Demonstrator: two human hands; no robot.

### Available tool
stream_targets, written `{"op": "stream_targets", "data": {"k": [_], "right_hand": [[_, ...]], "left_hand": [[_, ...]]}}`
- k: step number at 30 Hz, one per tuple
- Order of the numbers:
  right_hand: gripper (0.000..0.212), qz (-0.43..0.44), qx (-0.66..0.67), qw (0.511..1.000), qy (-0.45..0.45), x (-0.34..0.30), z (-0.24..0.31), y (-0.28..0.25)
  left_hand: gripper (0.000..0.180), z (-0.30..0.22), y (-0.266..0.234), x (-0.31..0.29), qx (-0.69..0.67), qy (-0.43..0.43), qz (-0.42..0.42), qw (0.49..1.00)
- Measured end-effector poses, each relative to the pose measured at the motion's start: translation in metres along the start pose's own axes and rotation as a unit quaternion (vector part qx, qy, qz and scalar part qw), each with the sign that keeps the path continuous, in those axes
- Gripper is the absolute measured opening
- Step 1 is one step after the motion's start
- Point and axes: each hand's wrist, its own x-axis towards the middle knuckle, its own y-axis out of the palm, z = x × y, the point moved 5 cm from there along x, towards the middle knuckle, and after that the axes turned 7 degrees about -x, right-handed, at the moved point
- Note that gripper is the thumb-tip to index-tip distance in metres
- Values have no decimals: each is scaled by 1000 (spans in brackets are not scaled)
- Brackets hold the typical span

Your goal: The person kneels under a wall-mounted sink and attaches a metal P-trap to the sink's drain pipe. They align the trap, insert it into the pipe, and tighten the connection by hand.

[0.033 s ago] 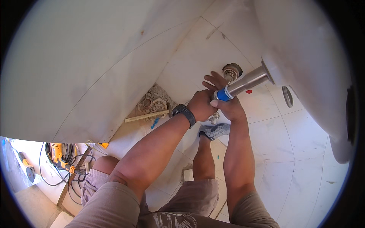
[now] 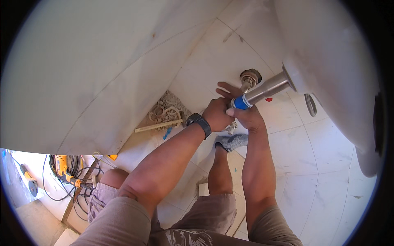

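Note:
A metal drain pipe (image 2: pixel 269 88) slants down to the left from the white basin (image 2: pixel 328 53), with a blue band (image 2: pixel 240 102) around its lower part. My left hand (image 2: pixel 218 114), wearing a black watch (image 2: pixel 198 124), is closed at the pipe's lower end, where the palm hides what its fingers grip. Against the pipe just below the blue band rests the thumb of my right hand (image 2: pixel 249 119). That hand's other fingers pass behind the pipe and show stretched out on its far side. Behind it, a short metal elbow (image 2: pixel 246 85) meets a round dark-rimmed wall fitting (image 2: pixel 251 77).
A small angle valve (image 2: pixel 232 128) sits below my hands. In the corner, a hammer (image 2: pixel 160 125) lies by rubble (image 2: pixel 168 104). A yellow power drill (image 2: pixel 63 168) with coiled cable and an angle grinder (image 2: pixel 29 180) lie at lower left. A metal ring (image 2: pixel 310 105) hangs beside the basin.
The outstretched fingers of my right hand have shifted slightly down and to the left behind the pipe. My left hand has stayed at the pipe's end.

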Motion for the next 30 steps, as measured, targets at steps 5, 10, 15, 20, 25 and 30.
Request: {"op": "stream_targets", "data": {"k": [5,10,15,20,25,30], "right_hand": [[28,-142,-11,989,-26,-4,-4,20],[24,-414,-97,903,54,-21,-12,41],[69,-204,-65,976,47,-19,-5,11],[69,-1,-27,999,17,1,0,-6],[30,-243,-37,969,12,-9,-13,22],[39,-369,-94,920,92,-19,-18,35]], "left_hand": [[54,2,2,2,84,-12,24,996],[44,-8,-3,3,126,104,25,986],[33,-9,-6,3,46,18,12,999],[27,-12,-7,-1,22,-1,-7,1000],[27,-14,-6,0,87,101,-19,991],[26,-9,-5,5,125,81,35,988]]}}
